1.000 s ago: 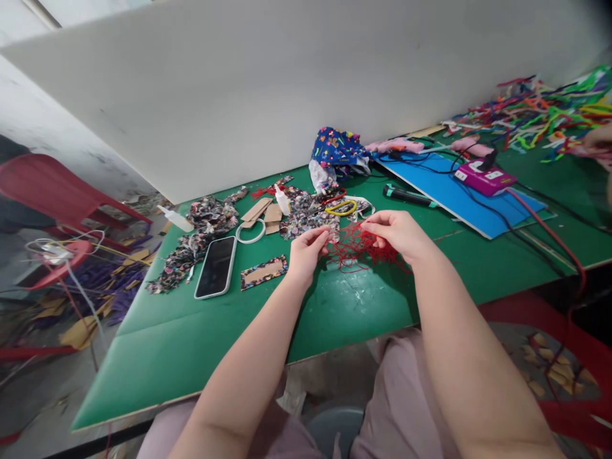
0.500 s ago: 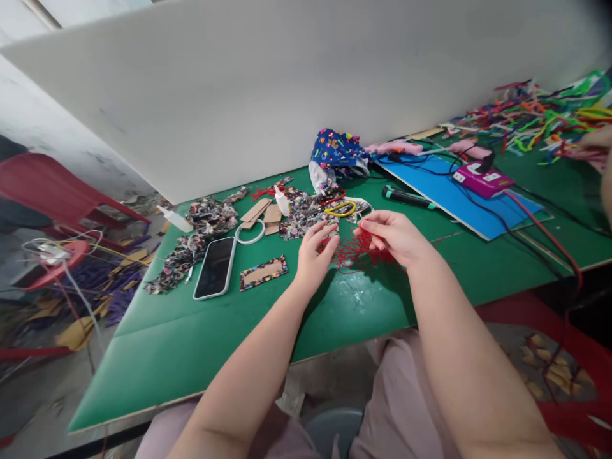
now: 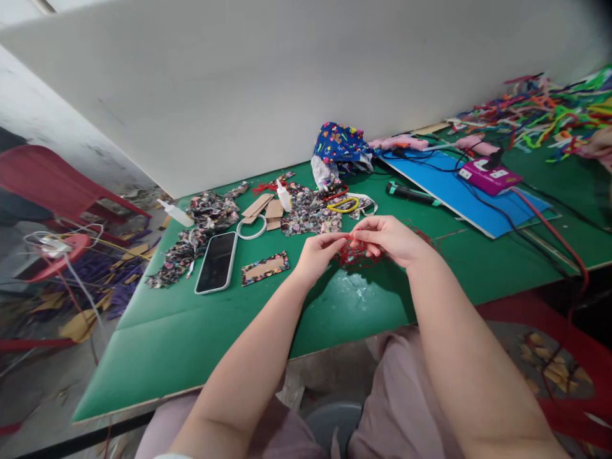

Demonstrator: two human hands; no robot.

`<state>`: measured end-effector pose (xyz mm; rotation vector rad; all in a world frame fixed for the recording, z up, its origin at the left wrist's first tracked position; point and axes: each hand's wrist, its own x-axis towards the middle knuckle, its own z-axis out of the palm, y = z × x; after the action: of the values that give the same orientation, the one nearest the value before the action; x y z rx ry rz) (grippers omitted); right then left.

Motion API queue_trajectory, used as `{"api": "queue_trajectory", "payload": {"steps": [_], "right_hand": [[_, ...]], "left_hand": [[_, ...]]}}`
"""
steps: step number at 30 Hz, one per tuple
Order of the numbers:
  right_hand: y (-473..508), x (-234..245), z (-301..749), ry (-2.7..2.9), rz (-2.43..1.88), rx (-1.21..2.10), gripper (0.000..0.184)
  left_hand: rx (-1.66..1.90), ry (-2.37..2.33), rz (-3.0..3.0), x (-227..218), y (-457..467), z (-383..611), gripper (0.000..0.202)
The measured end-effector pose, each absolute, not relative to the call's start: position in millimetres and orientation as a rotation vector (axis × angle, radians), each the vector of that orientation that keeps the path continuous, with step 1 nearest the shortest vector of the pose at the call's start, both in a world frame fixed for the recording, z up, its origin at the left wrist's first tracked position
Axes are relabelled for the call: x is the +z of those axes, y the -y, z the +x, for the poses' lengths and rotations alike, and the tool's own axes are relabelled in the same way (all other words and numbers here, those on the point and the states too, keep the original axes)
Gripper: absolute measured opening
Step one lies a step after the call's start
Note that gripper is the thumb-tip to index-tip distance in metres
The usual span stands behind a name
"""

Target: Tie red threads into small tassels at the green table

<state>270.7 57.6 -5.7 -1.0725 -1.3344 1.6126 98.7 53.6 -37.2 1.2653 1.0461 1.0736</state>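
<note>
Both of my hands meet over the middle of the green table [image 3: 201, 344]. My left hand [image 3: 318, 255] pinches a strand of tangled red thread [image 3: 356, 253]. My right hand [image 3: 389, 239] pinches the same red thread from the other side, fingertips almost touching the left ones. Most of the tangle lies on the table under and between the two hands. Just beyond them lie scraps of patterned fabric [image 3: 310, 220] and yellow-handled scissors [image 3: 342, 205].
A phone [image 3: 216, 261] lies face up at the left beside a fabric-edged cardboard frame [image 3: 265, 268], a white ring [image 3: 250, 228] and glue bottles [image 3: 284, 196]. A blue board [image 3: 459, 191] with a purple power strip [image 3: 490, 178] sits at right; coloured pipe cleaners [image 3: 540, 115] beyond.
My hands have drawn together, and the red thread is gathered into a smaller bunch between the fingertips. The view has shifted slightly.
</note>
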Motion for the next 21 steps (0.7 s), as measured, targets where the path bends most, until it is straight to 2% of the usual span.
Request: {"api": "queue_trajectory", "payload": {"steps": [7,16,21], "right_hand": [[-60,-8,280,1.282,-1.088,1.540,0.020],[-60,-5,283,1.178,-1.022,1.476,0.021],[-62,-5,282,1.167,-1.023,1.444,0.021]], "left_hand": [[1.100,-1.083,1.225,-35,-54,98,0.029],[1.037,-1.290,1.602,-42,-59,93,0.024],[1.133,-1.398,1.704,-41,-59,90,0.026]]}}
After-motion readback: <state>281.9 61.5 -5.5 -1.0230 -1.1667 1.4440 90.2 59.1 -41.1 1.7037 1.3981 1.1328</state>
